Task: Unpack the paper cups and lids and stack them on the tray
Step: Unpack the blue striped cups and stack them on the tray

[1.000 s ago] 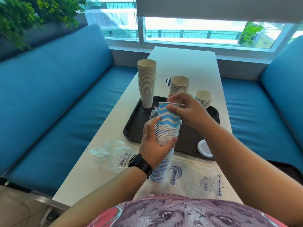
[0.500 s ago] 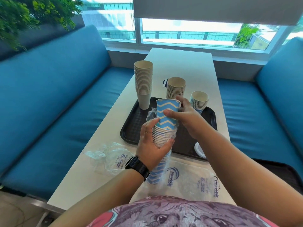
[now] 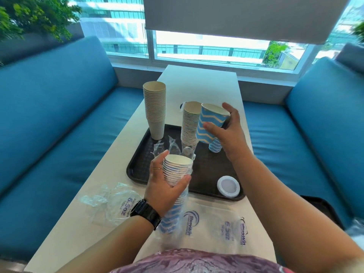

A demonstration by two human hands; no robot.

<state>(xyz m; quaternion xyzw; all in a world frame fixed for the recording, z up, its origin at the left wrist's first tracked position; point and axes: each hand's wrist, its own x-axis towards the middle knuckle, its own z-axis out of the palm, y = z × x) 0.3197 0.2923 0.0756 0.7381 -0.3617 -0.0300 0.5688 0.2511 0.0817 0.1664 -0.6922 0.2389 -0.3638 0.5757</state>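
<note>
Now right hand [image 3: 228, 133] holds cup [image 3: 210, 123] (tilted).

There is only one view — the camera sits on my head and looks forward and down along the white tabletop [image 3: 201, 89] toward the window [image 3: 216, 48]. It is wide-angle, so the edges bend. My forearms and shirt fill the near bottom; the black tray [image 3: 208, 172] lies close, in the middle.
</note>
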